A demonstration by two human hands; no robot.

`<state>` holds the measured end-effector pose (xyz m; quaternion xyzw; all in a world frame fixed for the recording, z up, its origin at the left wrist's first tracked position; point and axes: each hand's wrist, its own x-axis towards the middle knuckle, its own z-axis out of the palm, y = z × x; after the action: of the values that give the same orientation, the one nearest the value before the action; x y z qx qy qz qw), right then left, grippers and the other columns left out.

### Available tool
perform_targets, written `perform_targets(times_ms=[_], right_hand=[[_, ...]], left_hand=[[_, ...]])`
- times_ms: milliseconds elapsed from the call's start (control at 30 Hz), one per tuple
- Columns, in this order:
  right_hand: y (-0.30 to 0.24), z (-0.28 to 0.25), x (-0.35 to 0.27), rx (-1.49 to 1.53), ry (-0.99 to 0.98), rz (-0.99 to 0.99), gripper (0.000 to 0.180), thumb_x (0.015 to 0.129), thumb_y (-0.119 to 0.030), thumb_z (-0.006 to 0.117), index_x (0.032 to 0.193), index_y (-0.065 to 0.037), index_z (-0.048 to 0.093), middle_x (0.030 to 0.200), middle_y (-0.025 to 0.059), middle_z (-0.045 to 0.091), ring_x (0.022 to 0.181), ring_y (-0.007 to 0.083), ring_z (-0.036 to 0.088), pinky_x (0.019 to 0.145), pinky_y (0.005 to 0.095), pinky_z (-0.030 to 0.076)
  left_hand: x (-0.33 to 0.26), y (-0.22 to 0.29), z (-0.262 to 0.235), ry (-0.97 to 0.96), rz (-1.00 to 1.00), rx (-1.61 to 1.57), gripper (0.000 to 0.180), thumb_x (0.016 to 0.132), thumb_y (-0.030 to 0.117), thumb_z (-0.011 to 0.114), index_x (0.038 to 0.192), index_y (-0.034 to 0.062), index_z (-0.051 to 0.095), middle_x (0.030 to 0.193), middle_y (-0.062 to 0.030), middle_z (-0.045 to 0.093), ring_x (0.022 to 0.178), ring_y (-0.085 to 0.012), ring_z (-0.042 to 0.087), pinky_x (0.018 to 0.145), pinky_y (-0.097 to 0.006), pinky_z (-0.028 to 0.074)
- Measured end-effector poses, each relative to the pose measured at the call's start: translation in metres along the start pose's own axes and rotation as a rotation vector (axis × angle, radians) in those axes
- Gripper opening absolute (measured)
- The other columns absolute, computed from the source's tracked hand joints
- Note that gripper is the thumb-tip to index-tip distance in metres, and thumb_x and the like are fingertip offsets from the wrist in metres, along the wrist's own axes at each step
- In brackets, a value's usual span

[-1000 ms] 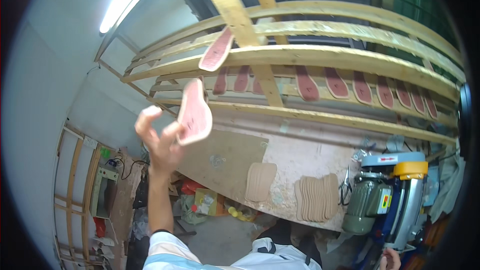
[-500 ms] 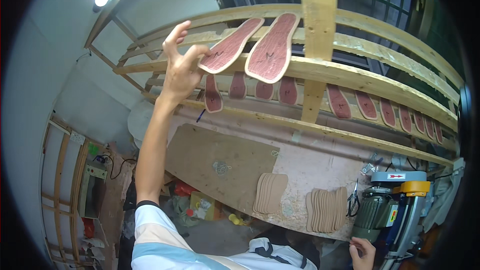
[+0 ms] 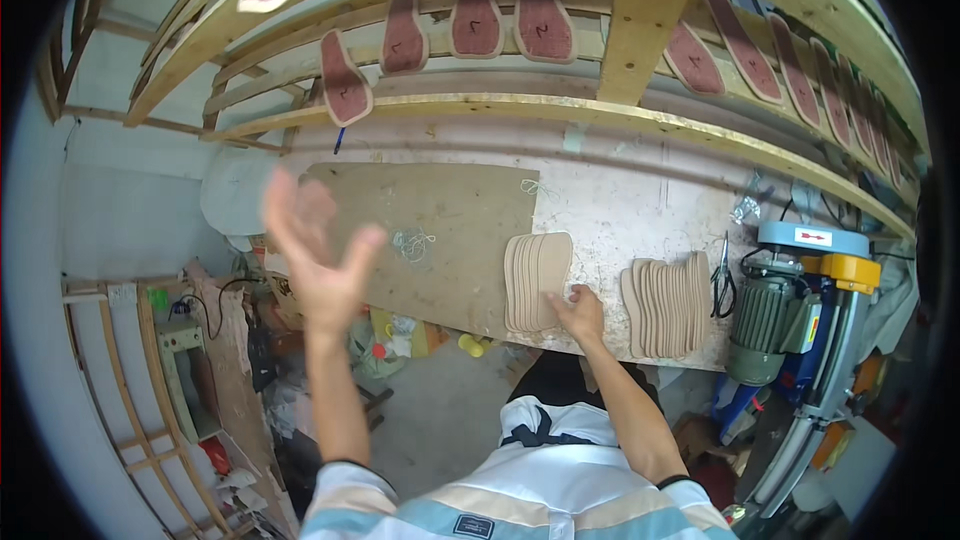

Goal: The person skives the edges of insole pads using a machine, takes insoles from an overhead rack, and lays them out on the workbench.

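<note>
My left hand (image 3: 318,250) hangs in the air, blurred, fingers spread wide and holding nothing. My right hand (image 3: 578,312) rests on the workbench (image 3: 640,220), fingertips touching the lower edge of a fanned stack of tan insoles (image 3: 536,280); whether it grips one I cannot tell. They are flat, pale and foot-shaped, overlapping like cards. A second fanned stack (image 3: 668,304) lies just to the right. Reddish insoles (image 3: 478,22) line the wooden rack (image 3: 560,110) above.

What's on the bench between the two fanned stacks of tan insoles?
Only bare, speckled bench top between the left stack and right stack, head view.
</note>
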<state>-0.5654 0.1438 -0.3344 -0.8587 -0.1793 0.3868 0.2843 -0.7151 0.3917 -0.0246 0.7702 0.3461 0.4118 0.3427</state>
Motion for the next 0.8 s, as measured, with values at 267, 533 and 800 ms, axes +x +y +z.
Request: perform_targets(times_ms=[267,533,800], right_hand=[[-0.036,0.016,-0.006,-0.165,0.281,-0.036,0.048,0.079,-0.037,0.081,0.104,-0.001,0.061,0.105,0.0175,0.068,0.098,0.032,0.066,0.091,0.0438,0.049],[-0.006,-0.083,-0.085,0.562,-0.107,-0.31,0.035,0.089,-0.019,0.073,0.116,0.001,0.063,0.1,0.0203,0.072,0.093,0.0318,0.07,0.083,0.0384,0.052],[0.093,-0.279,-0.207,0.418,0.431,-0.139,0.051,0.084,-0.018,0.078,0.128,-0.005,0.056,0.097,0.0113,0.07,0.091,0.0173,0.066,0.081,0.0339,0.053]], left_hand=[[-0.179,-0.082,0.054,-0.288,-0.516,0.087,0.084,0.084,0.006,0.076,0.153,0.0154,0.028,0.155,-0.0104,0.026,0.121,-0.0256,0.049,0.104,-0.04,0.045],[-0.2,-0.04,0.186,-0.292,-0.806,-0.646,0.095,0.091,0.007,0.071,0.16,0.016,0.007,0.136,-0.0195,0.054,0.113,-0.0224,0.061,0.091,-0.032,0.052],[-0.252,0.131,0.295,-0.58,-0.076,-0.538,0.092,0.087,0.005,0.071,0.158,0.0019,0.014,0.13,-0.0179,0.063,0.124,-0.0271,0.059,0.1,-0.039,0.048]])
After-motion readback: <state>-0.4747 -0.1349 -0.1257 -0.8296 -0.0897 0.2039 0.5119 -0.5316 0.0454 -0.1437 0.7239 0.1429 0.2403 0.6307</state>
